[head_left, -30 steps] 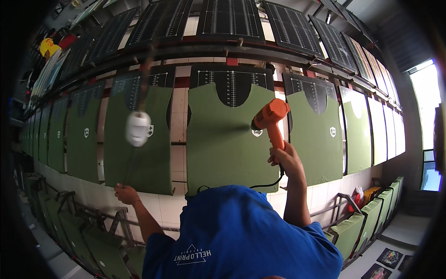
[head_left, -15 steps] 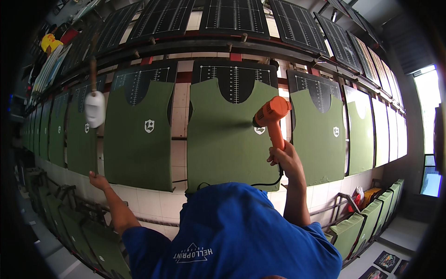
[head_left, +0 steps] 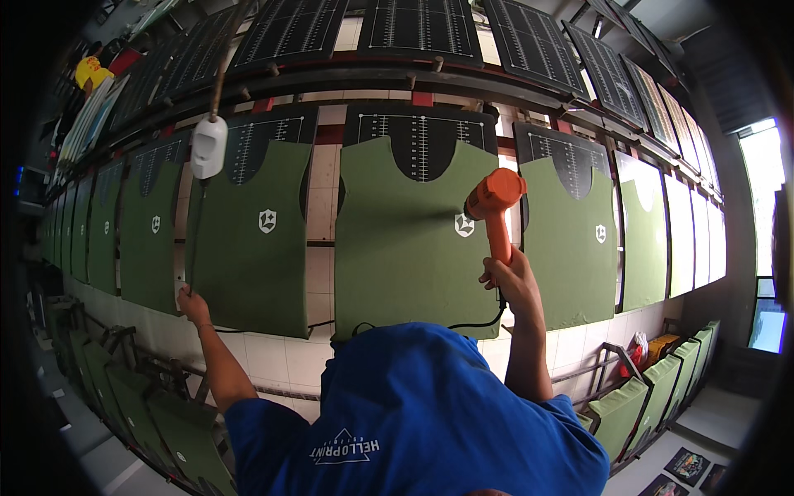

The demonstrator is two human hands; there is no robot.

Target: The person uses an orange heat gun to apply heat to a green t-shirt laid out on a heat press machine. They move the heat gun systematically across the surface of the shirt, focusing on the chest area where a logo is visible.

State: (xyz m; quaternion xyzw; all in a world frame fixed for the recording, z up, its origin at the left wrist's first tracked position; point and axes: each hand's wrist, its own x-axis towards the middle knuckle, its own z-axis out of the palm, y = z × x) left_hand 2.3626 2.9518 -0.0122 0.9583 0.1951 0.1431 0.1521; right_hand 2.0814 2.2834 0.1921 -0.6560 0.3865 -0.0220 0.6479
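My right hand (head_left: 516,279) is wrapped round the handle of an orange heat gun (head_left: 499,197). Its dark nozzle sits just over the white shield emblem (head_left: 465,225) on the green shirt piece (head_left: 397,264) in front of me. To the left, the closed fingers of my left hand (head_left: 194,304) grip a thin dark cord (head_left: 197,236). This cord runs up to a white hanging socket box (head_left: 208,147), which dangles from a brownish line over the neighbouring green shirt piece (head_left: 248,273). From the heat gun's handle a black cable (head_left: 501,312) curves down past my torso.
Black marked boards (head_left: 420,132) carry the shirt pieces in a long row. Behind a dark rail (head_left: 372,76) stands a second row of black boards (head_left: 418,33). More green pieces (head_left: 620,409) lie on racks behind me. A person in yellow (head_left: 89,74) is far left.
The hanging socket box has swung right and upward. My left hand has moved right and slightly up with the cord. The heat gun has shifted slightly right, uncovering more of the emblem.
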